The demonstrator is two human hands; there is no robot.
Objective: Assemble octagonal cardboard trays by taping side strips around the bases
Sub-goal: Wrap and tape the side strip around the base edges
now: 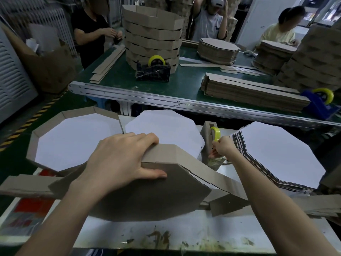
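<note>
Head view, looking down on a white table. Grips with the left hand an octagonal base, brown side up and tilted at the table's near middle: fingers curled over its far edge, thumb pressed flat on the brown face. Holds a side strip against that far edge, bent round the corners and trailing off right over the table. Reaches with the right hand to a cardboard-clad tape dispenser just right of the base, fingers bent down at its front below the yellow tape roll; cannot tell whether pinching tape or merely touching. At left, a finished tray with white floor and brown walls. Between tray and dispenser, beyond the left hand, a flat white octagon. At right, a stack of bases, white side up. Farther off, on a green conveyor, a tall stack of trays, a black dispenser just before it, a pile of strips and a blue dispenser at the right end. Beyond the conveyor, a person in black, one in white, one in yellow.
</note>
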